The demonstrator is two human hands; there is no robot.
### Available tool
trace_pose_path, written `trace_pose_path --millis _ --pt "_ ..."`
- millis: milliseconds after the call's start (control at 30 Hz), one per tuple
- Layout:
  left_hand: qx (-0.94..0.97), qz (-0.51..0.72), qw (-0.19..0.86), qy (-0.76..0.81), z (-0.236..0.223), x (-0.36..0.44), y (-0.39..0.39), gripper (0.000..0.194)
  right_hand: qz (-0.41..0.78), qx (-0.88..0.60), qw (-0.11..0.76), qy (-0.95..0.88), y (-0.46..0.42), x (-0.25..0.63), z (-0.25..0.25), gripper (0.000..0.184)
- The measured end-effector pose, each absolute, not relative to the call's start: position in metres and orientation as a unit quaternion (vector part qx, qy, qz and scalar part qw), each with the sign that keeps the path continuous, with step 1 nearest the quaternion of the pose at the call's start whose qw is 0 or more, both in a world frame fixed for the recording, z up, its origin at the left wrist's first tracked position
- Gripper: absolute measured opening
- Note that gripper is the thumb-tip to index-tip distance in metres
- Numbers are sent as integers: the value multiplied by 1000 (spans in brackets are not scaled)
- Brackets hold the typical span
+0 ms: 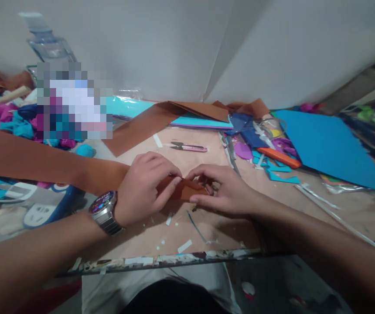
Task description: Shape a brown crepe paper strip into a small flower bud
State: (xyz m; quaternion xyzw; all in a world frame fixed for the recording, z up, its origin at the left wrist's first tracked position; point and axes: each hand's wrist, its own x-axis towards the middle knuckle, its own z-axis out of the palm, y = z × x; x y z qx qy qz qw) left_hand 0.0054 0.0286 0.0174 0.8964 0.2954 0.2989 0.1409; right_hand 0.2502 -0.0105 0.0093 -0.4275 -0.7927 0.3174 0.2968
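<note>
We have the near end of a long brown strip (86, 172), seemingly paper, between both hands above the bench (213, 237), with its other end running off to our left. The fingers of our left hand (150, 179) pinch its upper edge; those of our right hand (225, 189) are bent around the tip, thumb below. We judge the step in hand to be shaping or folding this end, though our fingers hide any crease. Any further fold would call for a steady left pinch and a small, even press from the right, without creasing the long tail. The pink-handled snips (190, 147) lie untouched beyond our hands, near another brown band (141, 126); the orange cutter (279, 157) rests farther right.
</note>
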Motion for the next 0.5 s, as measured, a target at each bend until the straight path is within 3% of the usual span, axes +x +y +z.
trace_pose_path --millis 133,333,500 --pt "908 314 79 267 23 4 23 12 267 -414 323 -808 -5 248 5 13" --pt "915 335 42 220 27 1 15 8 208 -385 421 -795 -3 253 5 13" --pt "909 338 82 228 27 1 13 12 327 -390 454 -731 -7 249 5 14"
